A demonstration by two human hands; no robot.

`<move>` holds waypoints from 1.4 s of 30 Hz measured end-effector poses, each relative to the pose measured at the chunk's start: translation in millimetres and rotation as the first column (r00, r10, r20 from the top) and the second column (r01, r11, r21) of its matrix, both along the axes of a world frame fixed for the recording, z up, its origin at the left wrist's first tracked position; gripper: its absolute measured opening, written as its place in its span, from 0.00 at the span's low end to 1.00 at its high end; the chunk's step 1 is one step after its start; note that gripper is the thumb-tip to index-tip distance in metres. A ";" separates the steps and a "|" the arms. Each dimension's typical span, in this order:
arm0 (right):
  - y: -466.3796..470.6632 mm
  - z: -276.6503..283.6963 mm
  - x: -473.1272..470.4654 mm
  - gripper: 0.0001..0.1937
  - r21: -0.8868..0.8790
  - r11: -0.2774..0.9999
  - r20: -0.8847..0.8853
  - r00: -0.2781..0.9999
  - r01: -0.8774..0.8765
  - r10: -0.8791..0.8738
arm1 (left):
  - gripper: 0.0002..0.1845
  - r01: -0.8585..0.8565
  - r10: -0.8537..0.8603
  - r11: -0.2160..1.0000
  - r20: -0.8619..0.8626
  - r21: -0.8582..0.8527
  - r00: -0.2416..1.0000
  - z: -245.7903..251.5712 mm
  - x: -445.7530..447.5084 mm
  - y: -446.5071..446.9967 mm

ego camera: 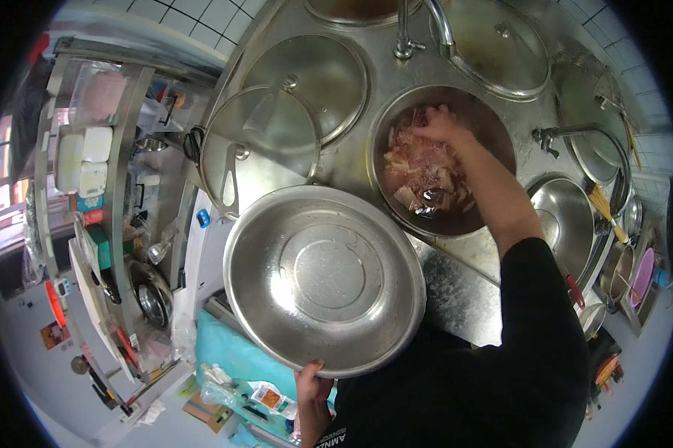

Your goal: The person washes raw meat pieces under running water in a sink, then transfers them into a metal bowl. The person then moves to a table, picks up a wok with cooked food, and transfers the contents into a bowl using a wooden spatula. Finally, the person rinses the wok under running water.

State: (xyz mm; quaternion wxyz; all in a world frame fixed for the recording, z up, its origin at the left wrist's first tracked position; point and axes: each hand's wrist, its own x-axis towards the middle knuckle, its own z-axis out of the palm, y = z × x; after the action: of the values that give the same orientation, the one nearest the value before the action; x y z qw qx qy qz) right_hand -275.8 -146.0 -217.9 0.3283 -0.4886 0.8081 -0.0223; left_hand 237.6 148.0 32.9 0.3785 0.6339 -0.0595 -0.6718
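A large stainless steel basin (336, 274), with nothing in it but small droplets, tilts over the counter's edge. My left hand (312, 386) grips its near rim, thumb on top. To the basin's upper right, a round metal pot (374, 168) holds pieces of raw meat (426, 168) in reddish liquid. Reaching inside it, my right hand (440, 124) lies on the meat at the far side, its fingers touching a darker red piece. Whether the fingers close on that piece is hard to tell.
Lidded pots, one with a glass-like lid (314, 73), surround the pot. A faucet (404, 45) rises behind it, another faucet (546, 137) to the right. Black-handled scissors (193, 144), a steel bowl (566, 218), a brush (608, 210) and a metal shelf (126, 168) flank the counter.
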 end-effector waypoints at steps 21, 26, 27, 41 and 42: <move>97.3 4.5 45.2 0.48 0.534 0.636 0.772 0.627 -0.557 -0.099 | 0.32 0.007 -0.007 0.998 -0.004 -0.057 1.000 -2.0 1.9 5.4; 108.1 -11.9 33.4 0.33 0.619 0.722 0.735 0.552 -0.310 -0.394 | 0.32 -0.015 0.015 0.999 0.004 -0.043 1.000 0.8 10.3 12.5; 112.3 -13.1 31.5 0.31 0.615 0.737 0.754 0.480 -0.280 -0.448 | 0.32 -0.024 0.025 0.999 0.020 -0.048 0.999 1.3 9.4 13.1; 133.2 34.7 -24.2 0.19 0.530 0.778 0.808 0.079 0.338 -0.584 | 0.32 -0.157 0.148 0.984 -0.095 -0.089 0.984 4.8 58.1 48.7; 134.9 37.0 -29.3 0.18 0.496 0.792 0.838 0.044 0.355 -0.544 | 0.32 -0.186 0.177 0.976 -0.089 -0.112 0.980 8.7 57.8 51.4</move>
State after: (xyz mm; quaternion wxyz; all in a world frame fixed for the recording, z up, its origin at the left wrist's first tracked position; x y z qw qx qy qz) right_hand -305.1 -11.1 -180.8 0.7646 -0.0591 0.5326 -0.3581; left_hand 295.3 199.4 41.6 0.4779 0.5859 -0.0267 -0.6540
